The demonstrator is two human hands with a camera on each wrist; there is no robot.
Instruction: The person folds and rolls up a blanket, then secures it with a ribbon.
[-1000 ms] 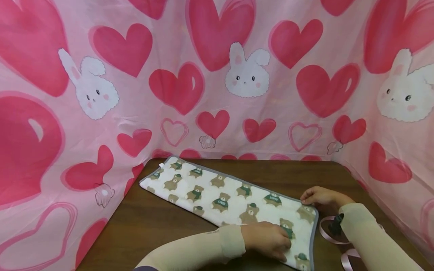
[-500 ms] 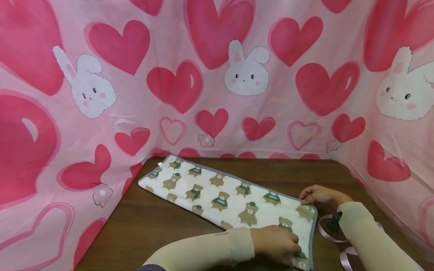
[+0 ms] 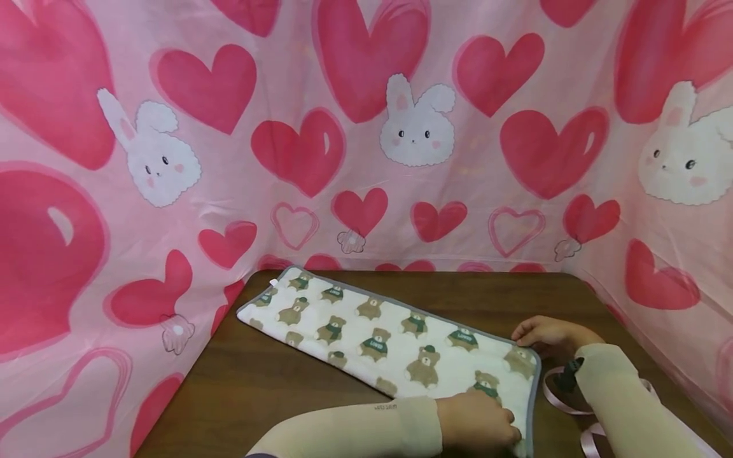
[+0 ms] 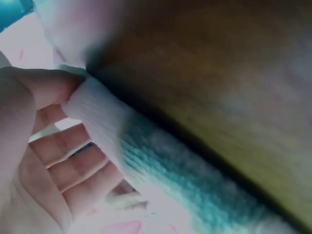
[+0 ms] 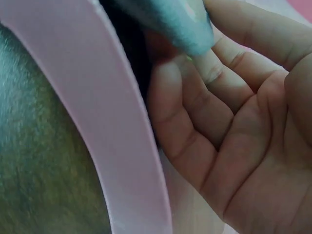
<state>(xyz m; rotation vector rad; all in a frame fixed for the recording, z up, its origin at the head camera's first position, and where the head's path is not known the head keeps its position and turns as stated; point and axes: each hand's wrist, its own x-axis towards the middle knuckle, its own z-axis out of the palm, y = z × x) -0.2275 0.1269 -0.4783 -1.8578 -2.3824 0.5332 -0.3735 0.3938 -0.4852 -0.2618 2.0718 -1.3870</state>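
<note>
A folded white blanket [image 3: 395, 343] with brown bears in green and a grey edge lies slantwise across the table. At its near right end, my left hand [image 3: 478, 420] holds the near edge. The left wrist view shows the thumb and fingers of this hand [image 4: 53, 170] on either side of the fleecy blanket edge [image 4: 161, 161]. My right hand [image 3: 552, 334] pinches the blanket at its far right corner. Close up in the right wrist view, the right hand's fingers [image 5: 185, 112] curl at the grey edge [image 5: 190, 29]; part of the grip is hidden by the fabric.
A pink ribbon [image 3: 552, 397] loops on the brown table [image 3: 240, 381] beside the right forearm; it crosses the right wrist view as a broad pink band [image 5: 112, 112]. Pink heart-and-rabbit cloth [image 3: 366, 165] hangs around the table's back and sides.
My left hand has slid right along the near edge of the blanket toward its right end. The right hand stays at the far corner, and the blanket lies almost the same.
</note>
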